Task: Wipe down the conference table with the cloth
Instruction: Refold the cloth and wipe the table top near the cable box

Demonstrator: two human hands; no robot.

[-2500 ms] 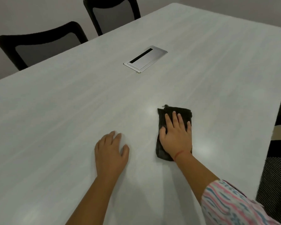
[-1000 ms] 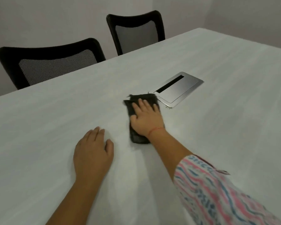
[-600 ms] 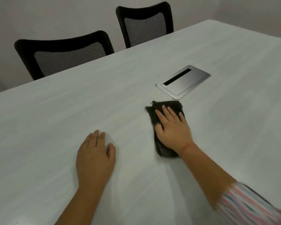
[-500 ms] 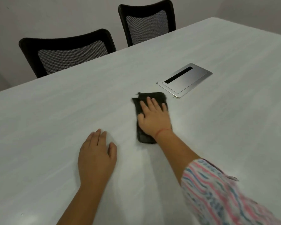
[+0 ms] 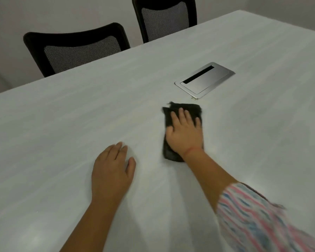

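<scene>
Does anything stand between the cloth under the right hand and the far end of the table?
Only the metal cable hatch, set into the table just beyond the cloth and slightly right, apart from it. The right hand lies flat on the cloth; the left hand rests on the table beside it.

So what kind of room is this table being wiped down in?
Most likely an office meeting room: a large pale table with a metal cable hatch set flush in its top, and a near chair and far chair, both black mesh-backed, at its edge.
</scene>
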